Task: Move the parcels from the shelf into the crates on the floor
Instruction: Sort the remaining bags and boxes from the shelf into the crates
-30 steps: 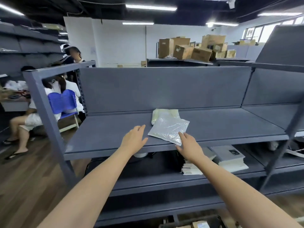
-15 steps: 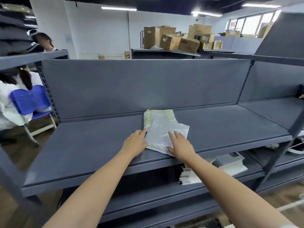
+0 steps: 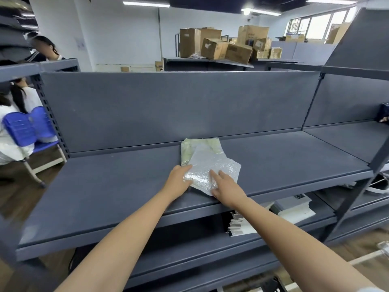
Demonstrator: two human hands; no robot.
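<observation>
Fingers (image 3: 216, 175) of my right hand (image 3: 227, 187): straight, slightly spread, laid flat on top of the bubble-wrap parcel (image 3: 219, 160); they press and do not pinch; judged purpose, to pin the slippery wrap while the other side is taken up. Fingers of my left hand (image 3: 178, 178): curled round the parcel's left corner, which bunches and lifts against them; thumb hidden, so the pinch is judged, not confirmed. Location of the parcel: on the shelf (image 3: 105, 186), middle of the board, its near corner reaching the shelf's front edge; that overhang is likely why the grip starts there. A pale green parcel (image 3: 194, 147) lies partly under it, toward the shelf's back panel; it is untouched, and lifting the top one cleanly should avoid dragging it. White boxes (image 3: 293, 205) sit on the tier below the shelf. Crates: not in view. Step in hand, by my judgement: securing the top parcel for lifting; nothing has left the shelf yet.
</observation>
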